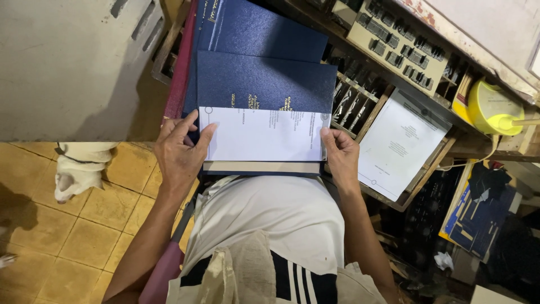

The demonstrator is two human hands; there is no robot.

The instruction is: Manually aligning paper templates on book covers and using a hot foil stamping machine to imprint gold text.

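Note:
A dark blue hardcover book (264, 81) with gold lettering lies on top of a stack of similar blue books (264, 28). A white printed sheet (261, 135) covers the near half of its cover. My left hand (179, 152) holds the sheet's left edge, thumb and fingers on the paper. At the sheet's right edge, my right hand (340, 155) pinches it against the book. The book's near edge rests against my white shirt.
A wooden tray of metal type (360, 101) sits right of the books, with another printed sheet (402, 143) lying on it. A yellow pot with a brush (495, 107) stands far right. An animal (79, 169) is on the yellow tiled floor at left.

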